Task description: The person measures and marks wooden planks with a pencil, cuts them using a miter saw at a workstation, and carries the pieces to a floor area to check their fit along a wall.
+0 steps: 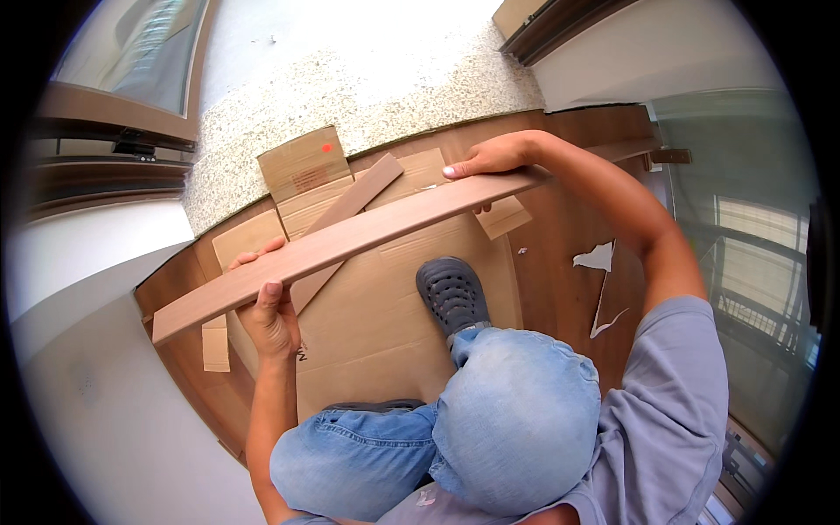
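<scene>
A long reddish-brown wooden board [367, 229] is held across in front of me, its left end lower in the picture than its right. My left hand [269, 311] grips it toward the left end, thumb on the near edge and fingertips showing over the far edge. Near the right end my right hand [494, 159] is closed on the board, thumb along the top and fingertips just visible below. Beneath it, a second, shorter board [372, 185] lies slantwise, partly hidden by the held one.
An opened-out cardboard box [385, 324] covers part of the brown wood floor [560, 289], with my grey clog [452, 296] on it. Torn white scraps [597, 256] lie to the right. Beyond the doorway is speckled flooring [420, 87]; a glass panel [744, 227] stands at right.
</scene>
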Available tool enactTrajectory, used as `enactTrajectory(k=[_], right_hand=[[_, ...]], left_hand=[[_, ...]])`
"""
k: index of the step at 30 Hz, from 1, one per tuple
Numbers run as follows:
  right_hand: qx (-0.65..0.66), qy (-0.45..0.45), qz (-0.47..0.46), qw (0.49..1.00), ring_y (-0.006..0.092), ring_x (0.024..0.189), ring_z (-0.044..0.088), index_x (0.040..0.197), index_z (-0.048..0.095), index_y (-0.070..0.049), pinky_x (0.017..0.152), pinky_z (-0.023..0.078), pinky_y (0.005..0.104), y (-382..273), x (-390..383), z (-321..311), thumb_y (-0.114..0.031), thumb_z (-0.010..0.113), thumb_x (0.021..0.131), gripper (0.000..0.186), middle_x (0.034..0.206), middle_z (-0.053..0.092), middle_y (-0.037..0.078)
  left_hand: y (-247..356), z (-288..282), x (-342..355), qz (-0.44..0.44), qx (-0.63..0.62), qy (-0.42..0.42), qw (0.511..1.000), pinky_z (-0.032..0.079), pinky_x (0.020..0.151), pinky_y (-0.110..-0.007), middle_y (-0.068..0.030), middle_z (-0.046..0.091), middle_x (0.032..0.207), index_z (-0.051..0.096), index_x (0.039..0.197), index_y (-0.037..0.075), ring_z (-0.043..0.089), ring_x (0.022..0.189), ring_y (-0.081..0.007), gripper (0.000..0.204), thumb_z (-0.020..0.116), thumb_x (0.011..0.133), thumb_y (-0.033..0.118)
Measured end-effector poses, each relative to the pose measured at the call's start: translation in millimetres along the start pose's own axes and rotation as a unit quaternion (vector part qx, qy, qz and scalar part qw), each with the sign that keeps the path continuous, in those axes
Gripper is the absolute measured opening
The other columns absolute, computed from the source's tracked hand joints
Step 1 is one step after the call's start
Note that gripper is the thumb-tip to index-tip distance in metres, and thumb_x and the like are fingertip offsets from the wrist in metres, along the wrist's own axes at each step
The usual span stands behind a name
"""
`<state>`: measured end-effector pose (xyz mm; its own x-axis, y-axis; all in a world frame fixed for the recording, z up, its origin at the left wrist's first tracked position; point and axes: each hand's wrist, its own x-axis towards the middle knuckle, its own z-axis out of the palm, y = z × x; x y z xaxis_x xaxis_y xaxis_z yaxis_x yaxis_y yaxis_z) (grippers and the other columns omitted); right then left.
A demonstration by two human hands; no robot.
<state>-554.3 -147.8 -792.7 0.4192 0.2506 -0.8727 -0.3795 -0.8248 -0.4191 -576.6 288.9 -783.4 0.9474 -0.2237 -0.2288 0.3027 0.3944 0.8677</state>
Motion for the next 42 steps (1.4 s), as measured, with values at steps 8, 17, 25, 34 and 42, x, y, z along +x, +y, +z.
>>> enactTrajectory(k=[8, 17, 25, 34, 42], right_hand=[[-0.148, 0.204, -0.260, 0.932, 0.0270, 0.106, 0.068, 0.117, 0.069, -0.008, 0.090, 0.054, 0.0411, -11.8, -27.4, -1.8, -0.043, 0.077, 0.088, 0.046, 0.107, 0.072, 0.012], [-0.294, 0.371, -0.232, 0.850, 0.0348, 0.091, 0.068, 0.106, 0.066, -0.007, 0.077, 0.054, 0.0449, 9.8, 26.8, -28.7, -0.018, 0.064, 0.095, 0.016, 0.095, 0.070, 0.013], [-0.242, 0.418, -0.210, 0.850, 0.0353, 0.092, 0.067, 0.108, 0.069, -0.007, 0.079, 0.052, 0.0434, 24.2, 80.2, -50.7, -0.024, 0.068, 0.096, 0.021, 0.098, 0.068, 0.013], [-0.290, 0.331, -0.229, 0.868, 0.0336, 0.095, 0.065, 0.104, 0.066, -0.007, 0.078, 0.053, 0.0440, 27.2, 90.2, -26.2, -0.020, 0.069, 0.092, 0.017, 0.098, 0.066, 0.010], [-0.348, 0.311, -0.237, 0.852, 0.0319, 0.100, 0.064, 0.108, 0.065, -0.009, 0.081, 0.054, 0.0437, -4.2, 105.2, -2.6, -0.014, 0.067, 0.090, 0.019, 0.101, 0.066, 0.010]], left_hand=[[-9.2, -3.2, 50.9, -0.035, -0.030, 0.038, 0.998, 0.051, 0.110, -0.043, -0.0215, 0.068, 0.127, 0.059, 0.118, 0.004, 0.064, 0.120, -0.0274, 0.028, 0.072, 0.099, 0.019], [-52.4, -39.9, 152.0, 0.101, 0.727, -0.118, 0.668, 0.043, 0.115, -0.044, -0.0237, 0.053, 0.143, 0.041, 0.144, 0.000, 0.051, 0.136, -0.0383, 0.069, 0.076, 0.093, 0.031], [-64.5, -40.1, 198.7, 0.126, 0.781, -0.053, 0.609, 0.042, 0.110, -0.046, -0.0221, 0.059, 0.132, 0.054, 0.143, 0.003, 0.050, 0.128, -0.0387, 0.080, 0.081, 0.081, 0.046], [-65.4, -83.4, 96.7, 0.178, 0.669, -0.203, 0.692, 0.051, 0.091, -0.041, -0.0091, 0.066, 0.102, 0.075, 0.089, 0.003, 0.061, 0.102, -0.0295, 0.035, 0.074, 0.091, 0.038], [-82.6, -90.5, 123.5, 0.061, 0.562, 0.071, 0.822, 0.050, 0.082, -0.046, -0.0166, 0.062, 0.103, 0.058, 0.098, 0.001, 0.063, 0.092, -0.0366, 0.036, 0.076, 0.091, 0.031]])
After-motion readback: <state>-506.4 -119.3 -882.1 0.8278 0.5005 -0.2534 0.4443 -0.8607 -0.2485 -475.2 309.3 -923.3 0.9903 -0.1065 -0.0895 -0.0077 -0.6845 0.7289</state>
